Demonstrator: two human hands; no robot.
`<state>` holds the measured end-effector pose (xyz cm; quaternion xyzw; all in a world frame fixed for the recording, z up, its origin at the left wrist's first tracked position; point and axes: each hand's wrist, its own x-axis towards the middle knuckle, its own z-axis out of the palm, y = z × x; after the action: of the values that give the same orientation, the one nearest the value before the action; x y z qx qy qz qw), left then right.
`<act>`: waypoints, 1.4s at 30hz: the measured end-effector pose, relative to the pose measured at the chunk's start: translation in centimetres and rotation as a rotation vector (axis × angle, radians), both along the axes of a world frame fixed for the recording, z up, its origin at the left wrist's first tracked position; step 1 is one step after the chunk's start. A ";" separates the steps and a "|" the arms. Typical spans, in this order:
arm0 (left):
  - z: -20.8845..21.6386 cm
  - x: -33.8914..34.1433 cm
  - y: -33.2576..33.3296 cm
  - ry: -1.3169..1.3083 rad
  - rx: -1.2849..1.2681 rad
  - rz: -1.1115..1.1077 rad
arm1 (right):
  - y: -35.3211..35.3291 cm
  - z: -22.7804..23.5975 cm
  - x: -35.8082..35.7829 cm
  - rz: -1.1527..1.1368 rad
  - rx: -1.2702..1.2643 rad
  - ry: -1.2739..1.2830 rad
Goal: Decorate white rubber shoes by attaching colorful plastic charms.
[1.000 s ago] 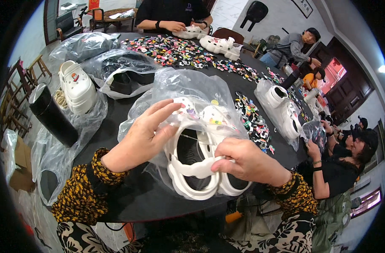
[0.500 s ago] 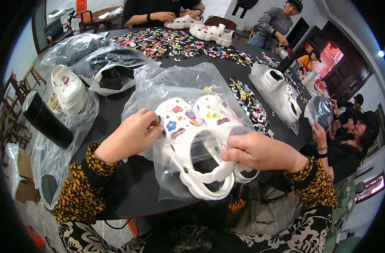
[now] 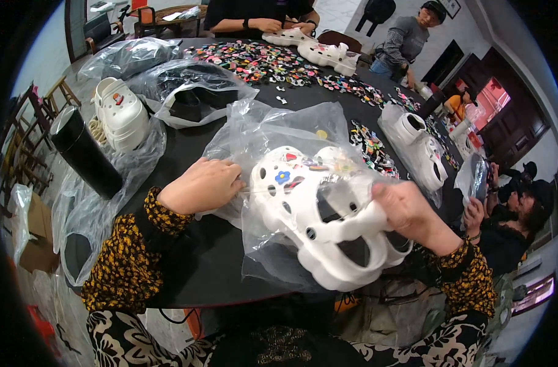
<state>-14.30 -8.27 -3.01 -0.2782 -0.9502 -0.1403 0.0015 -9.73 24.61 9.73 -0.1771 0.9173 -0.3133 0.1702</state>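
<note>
A pair of white clogs, with colourful charms on their toes, is partly inside a clear plastic bag in front of me. One clog is lifted and tilted, its heel end toward me. My left hand is closed on the bag's edge, left of the toes. On the other side my right hand has its thumb and fingers closed around the clogs near the heel strap, with plastic film over them. A blue flower charm shows on the nearer toe.
Many loose charms cover the far table. At left stand a black flask and a white clog on plastic. Behind them lies bagged black footwear. Bagged white clogs lie at right. Across the table a person handles clogs.
The clogs have swung to the right and tilted up, with my right hand moving right along with them. My left hand keeps hold of the bag's edge. The view has shifted slightly.
</note>
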 end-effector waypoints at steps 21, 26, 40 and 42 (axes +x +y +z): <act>3.2 -1.1 -1.3 -0.024 0.611 0.198 | 5.4 2.7 2.9 0.644 -0.180 0.884; 1.4 -2.9 -1.9 -0.020 0.586 0.067 | 2.4 5.4 3.0 0.701 -0.108 0.924; 2.9 -3.8 -4.0 0.209 0.750 0.268 | -4.4 10.4 4.1 0.590 0.127 1.009; 3.1 -4.2 -4.7 0.307 0.873 0.386 | -3.9 10.0 4.5 0.540 0.139 1.010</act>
<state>-18.54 -12.92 0.12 -0.0881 -0.8258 -0.4795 0.2836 -5.26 20.70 19.72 -0.5210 0.8256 -0.0744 -0.2036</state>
